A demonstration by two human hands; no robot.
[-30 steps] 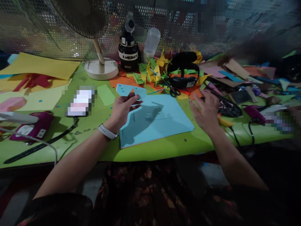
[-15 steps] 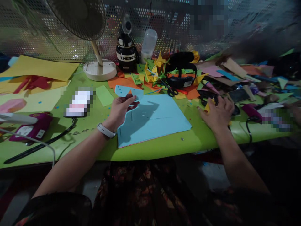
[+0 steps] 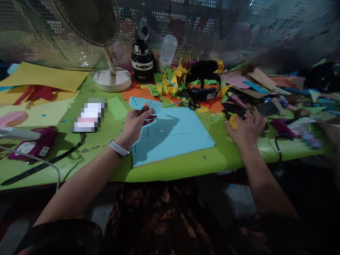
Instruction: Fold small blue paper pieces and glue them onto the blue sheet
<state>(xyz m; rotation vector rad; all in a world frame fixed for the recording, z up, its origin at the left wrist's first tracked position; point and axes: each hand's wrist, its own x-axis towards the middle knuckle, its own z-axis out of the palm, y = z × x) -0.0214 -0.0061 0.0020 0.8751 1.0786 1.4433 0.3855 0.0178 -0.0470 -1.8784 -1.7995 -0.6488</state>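
My left hand (image 3: pixel 140 122) pinches a small piece of light blue paper (image 3: pixel 138 102) between thumb and fingers. Dark spots show near the paper's left end, and it is held just above a stack of blue sheets (image 3: pixel 176 134). At the right, my right hand (image 3: pixel 247 129) lies curled over a black-and-yellow tool (image 3: pixel 233 121), its fingers hooked round the far side. Much of that tool is covered by the hand, so its kind is unclear. Black scissors (image 3: pixel 194 104) rest behind the blue stack.
A fan (image 3: pixel 113 79), a black bottle (image 3: pixel 142 65) and a black case (image 3: pixel 204 90) stand at the back. Left are a phone (image 3: pixel 89 115) with a strap and yellow sheets (image 3: pixel 45 76). Paper scraps (image 3: pixel 260 81) heap up at the right. Another person's hand (image 3: pixel 330 131) shows at far right.
My right hand has shifted slightly on the black-and-yellow tool, which has turned so more of its black part shows. My left hand keeps the blue paper in nearly the same place.
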